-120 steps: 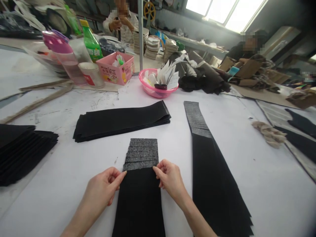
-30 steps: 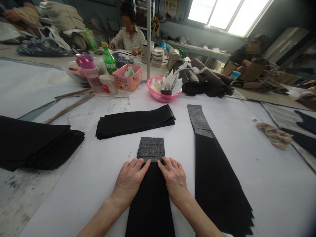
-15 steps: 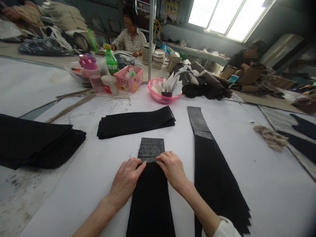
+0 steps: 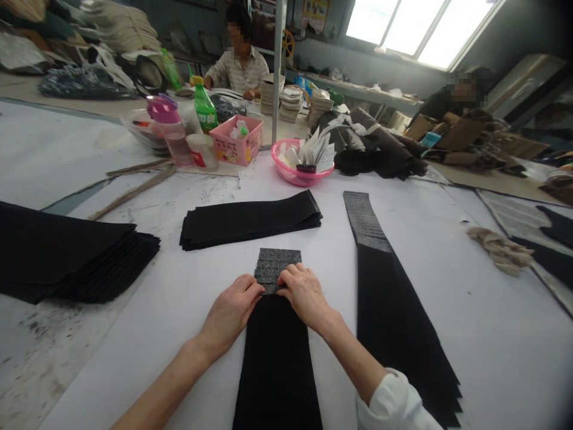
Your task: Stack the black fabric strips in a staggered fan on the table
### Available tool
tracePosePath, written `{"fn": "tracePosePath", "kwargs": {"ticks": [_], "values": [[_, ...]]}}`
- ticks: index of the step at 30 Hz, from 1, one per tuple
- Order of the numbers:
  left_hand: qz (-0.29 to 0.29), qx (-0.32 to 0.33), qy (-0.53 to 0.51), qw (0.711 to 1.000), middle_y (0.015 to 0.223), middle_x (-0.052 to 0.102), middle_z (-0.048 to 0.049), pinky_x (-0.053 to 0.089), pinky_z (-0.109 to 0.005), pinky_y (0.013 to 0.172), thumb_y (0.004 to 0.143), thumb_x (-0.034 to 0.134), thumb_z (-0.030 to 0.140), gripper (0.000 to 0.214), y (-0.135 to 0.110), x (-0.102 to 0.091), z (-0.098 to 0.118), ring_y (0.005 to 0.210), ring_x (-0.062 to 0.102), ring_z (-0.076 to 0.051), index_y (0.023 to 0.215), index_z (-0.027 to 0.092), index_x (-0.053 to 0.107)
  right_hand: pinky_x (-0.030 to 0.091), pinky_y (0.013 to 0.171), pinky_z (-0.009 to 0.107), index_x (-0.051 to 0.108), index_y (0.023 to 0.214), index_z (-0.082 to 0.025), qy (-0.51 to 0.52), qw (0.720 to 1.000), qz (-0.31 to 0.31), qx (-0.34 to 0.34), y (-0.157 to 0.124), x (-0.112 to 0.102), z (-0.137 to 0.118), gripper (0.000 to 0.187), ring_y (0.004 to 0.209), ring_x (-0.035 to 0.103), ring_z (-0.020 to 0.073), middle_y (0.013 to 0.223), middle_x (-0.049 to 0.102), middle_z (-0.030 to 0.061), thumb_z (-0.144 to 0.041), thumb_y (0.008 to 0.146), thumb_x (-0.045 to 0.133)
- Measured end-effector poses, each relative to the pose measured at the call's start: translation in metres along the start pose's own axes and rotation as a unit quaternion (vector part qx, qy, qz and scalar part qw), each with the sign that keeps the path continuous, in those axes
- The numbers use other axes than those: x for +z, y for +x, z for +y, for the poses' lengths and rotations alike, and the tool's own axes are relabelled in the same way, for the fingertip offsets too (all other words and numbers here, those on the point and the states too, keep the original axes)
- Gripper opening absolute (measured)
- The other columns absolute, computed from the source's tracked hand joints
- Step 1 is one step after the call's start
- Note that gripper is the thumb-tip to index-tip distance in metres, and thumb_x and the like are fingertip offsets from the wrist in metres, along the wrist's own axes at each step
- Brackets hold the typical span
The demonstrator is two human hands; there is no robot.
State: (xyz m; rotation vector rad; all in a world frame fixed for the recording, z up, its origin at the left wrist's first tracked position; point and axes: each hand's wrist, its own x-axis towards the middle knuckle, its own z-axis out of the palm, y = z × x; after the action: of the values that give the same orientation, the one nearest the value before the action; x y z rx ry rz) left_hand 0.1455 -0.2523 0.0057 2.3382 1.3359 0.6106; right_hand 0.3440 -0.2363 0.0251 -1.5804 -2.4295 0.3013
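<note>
The fingers (image 4: 256, 285) of the left hand (image 4: 228, 310) are drawn together, thumb against forefinger, pinching the left edge of the middle stack (image 4: 280, 364) where its speckled grey end meets the smooth black. The right hand (image 4: 305, 292) has its fingers curled down onto the grey part near the right edge; whether a layer is caught between them cannot be told. This stack lies flat, long and narrow, straight in front of the person; its grey end is rough-looking and crossed by stepped, slightly uneven edges. A pale sleeve (image 4: 394, 400) covers the right forearm below a bare wrist.

White tabletop (image 4: 179, 358) shows as a broad strip to the left of the middle stack and a narrower one to its right, before the right-hand stack (image 4: 398, 322), whose layers fan into a saw-toothed lower edge and a finely ridged grey tip. Just beyond the hands, a folded black stack (image 4: 250, 220) lies crosswise; a thicker one (image 4: 62, 251) sits at far left, layers splayed. Crumpled beige cloth (image 4: 501, 249) lies well to the right.

Farther back, a pink basin (image 4: 284, 173) holds upright papers (image 4: 316, 149) and a small dark object (image 4: 307, 168). Beside it, a pink box (image 4: 242, 149) contains something white and green.
</note>
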Motion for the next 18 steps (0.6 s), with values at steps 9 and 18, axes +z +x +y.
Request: {"fn": "tracePosePath", "kwargs": {"ticks": [9,18], "values": [[-0.036,0.031,0.095,0.994,0.110,0.054,-0.0070,0.050,-0.038,0.087,0.089,0.048,0.013,0.031,0.0064,-0.0014,-0.0038,0.100,0.053,-0.020,0.118,0.021,0.055,0.034,0.072,0.029,0.055,0.086,-0.021,0.014,1.000,-0.010,-0.021,0.0025,-0.0025,0.0028,0.019,0.084,0.050,0.0174,0.087,0.060,-0.0005,-0.023,0.079,0.073],[-0.038,0.056,0.084,0.994,0.105,0.056,-0.0050,0.049,-0.038,0.087,0.086,0.052,0.010,0.025,0.0107,-0.0092,0.0002,0.101,0.052,-0.021,0.107,0.022,0.059,0.035,0.076,0.030,0.066,0.084,-0.024,0.038,0.998,0.011,-0.044,-0.0063,0.0029,0.0091,0.004,0.088,0.049,0.0167,0.086,0.061,0.0000,-0.026,0.087,0.064]]}}
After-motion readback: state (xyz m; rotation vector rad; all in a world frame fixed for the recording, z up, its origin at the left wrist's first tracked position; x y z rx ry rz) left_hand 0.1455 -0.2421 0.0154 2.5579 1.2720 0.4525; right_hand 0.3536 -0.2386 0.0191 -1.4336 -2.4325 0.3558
